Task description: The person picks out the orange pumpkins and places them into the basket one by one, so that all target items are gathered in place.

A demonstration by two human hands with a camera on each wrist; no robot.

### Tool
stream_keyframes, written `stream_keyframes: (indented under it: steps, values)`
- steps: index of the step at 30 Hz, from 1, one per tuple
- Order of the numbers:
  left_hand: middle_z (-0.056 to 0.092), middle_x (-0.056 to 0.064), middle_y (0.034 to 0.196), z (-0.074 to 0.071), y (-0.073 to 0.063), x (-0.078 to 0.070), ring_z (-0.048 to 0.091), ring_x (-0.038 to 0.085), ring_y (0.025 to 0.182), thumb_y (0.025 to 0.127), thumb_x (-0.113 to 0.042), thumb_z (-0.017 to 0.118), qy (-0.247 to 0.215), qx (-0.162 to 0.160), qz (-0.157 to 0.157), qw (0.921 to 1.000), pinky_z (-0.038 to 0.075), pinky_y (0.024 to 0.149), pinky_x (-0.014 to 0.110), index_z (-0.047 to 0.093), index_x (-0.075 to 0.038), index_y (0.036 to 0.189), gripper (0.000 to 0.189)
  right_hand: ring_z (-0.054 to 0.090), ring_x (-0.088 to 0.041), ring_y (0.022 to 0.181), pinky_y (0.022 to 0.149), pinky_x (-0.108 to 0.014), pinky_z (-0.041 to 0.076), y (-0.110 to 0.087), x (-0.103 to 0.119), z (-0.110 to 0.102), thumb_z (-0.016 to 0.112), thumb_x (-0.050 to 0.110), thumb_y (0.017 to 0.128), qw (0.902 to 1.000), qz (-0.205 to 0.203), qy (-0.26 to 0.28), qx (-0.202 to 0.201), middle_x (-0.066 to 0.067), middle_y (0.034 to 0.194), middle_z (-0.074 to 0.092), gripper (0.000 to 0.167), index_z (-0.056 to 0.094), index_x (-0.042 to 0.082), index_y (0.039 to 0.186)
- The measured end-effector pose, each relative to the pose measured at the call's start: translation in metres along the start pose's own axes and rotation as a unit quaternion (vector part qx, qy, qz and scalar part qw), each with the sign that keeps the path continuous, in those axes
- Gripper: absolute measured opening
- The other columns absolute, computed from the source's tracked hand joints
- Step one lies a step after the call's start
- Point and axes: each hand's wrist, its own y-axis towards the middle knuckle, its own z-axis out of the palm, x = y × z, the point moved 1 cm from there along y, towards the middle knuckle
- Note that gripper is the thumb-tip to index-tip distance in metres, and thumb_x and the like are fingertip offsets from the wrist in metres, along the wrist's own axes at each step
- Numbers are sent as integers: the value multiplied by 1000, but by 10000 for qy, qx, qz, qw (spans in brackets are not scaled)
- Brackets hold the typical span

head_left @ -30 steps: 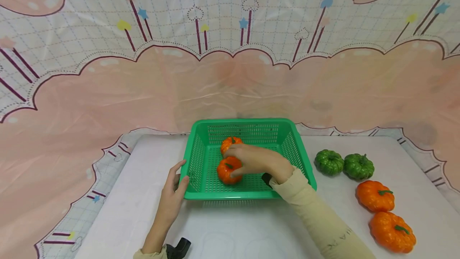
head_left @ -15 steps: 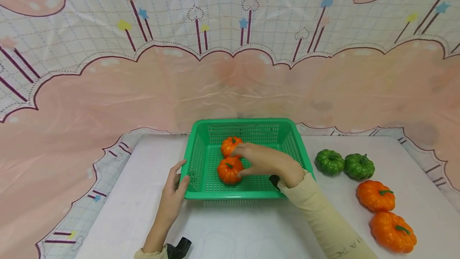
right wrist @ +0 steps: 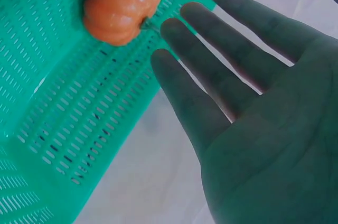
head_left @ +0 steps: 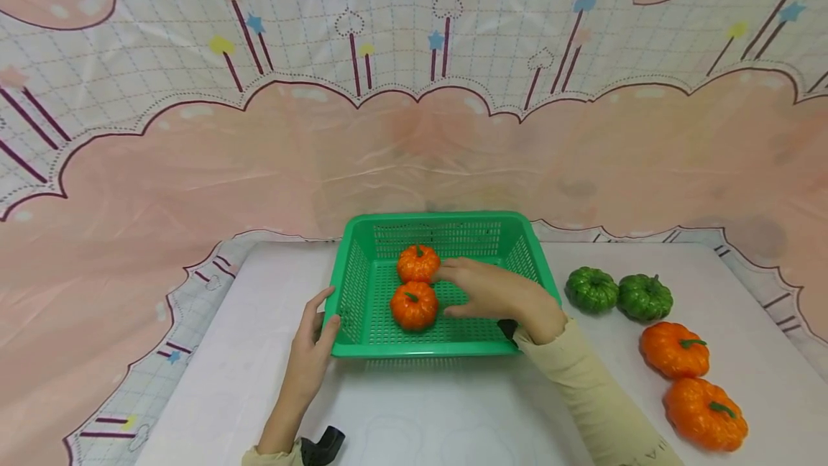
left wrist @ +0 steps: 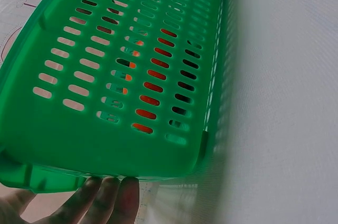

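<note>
A green plastic basket (head_left: pixel 446 352) with slotted walls holds two small orange pumpkins: a nearer pumpkin (head_left: pixel 414 306) and a farther pumpkin (head_left: pixel 417 263). My left hand (head_left: pixel 309 362) holds the basket's left end, its thumb and index fingertip at the rim. In the left wrist view several fingers (left wrist: pixel 125 200) meet the underside of the basket's end. Over the basket's right half is my right hand (head_left: pixel 501 295), with nothing in it, its fingertips just right of the pumpkins. The right wrist view shows straight, spread fingers (right wrist: pixel 198 105).
Right of the basket lie two green pumpkins, one left (head_left: pixel 591 290) and one right (head_left: pixel 645 298). Nearer are two more orange pumpkins, one behind (head_left: pixel 673 351) and one in front (head_left: pixel 704 414). All stand on a white table (head_left: pixel 414 416) before a patterned cloth (head_left: pixel 414 142).
My right hand has let go of the nearer orange pumpkin and drawn back to the right. That pumpkin stays in the basket. The left hand has kept its place.
</note>
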Motion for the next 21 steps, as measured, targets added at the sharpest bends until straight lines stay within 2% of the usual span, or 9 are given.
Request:
stream_keyframes:
  steps: [5, 12, 21]
  values:
    - [59, 25, 130, 0, 0, -1, 57, 37, 122, 107, -25, 45, 23, 2, -6, 10000, 43, 96, 55, 35, -22, 153, 46, 52, -27, 128, 104, -42, 44, -7, -1, -1, 75, 18, 89, 9998, 133, -107, -48, -11, 136, 57, 48, 59, 3, 133]
    - [52, 29, 139, 0, 0, 0, 51, 42, 130, 107, -24, 45, -59, 19, 16, 10000, 40, 100, 62, 36, -21, 152, 46, 54, -27, 125, 102, -43, 45, -15, -5, -1, 74, 20, 90, 9994, 262, -144, -153, -11, 133, 58, 47, 59, 3, 131]
    - [51, 29, 141, 0, -1, -1, 49, 43, 131, 107, -25, 45, -78, 36, -37, 10000, 39, 100, 63, 36, -21, 152, 46, 53, -29, 128, 102, -45, 45, -25, -12, 0, 74, 23, 90, 9987, 440, -46, -261, -11, 137, 56, 49, 58, 5, 133]
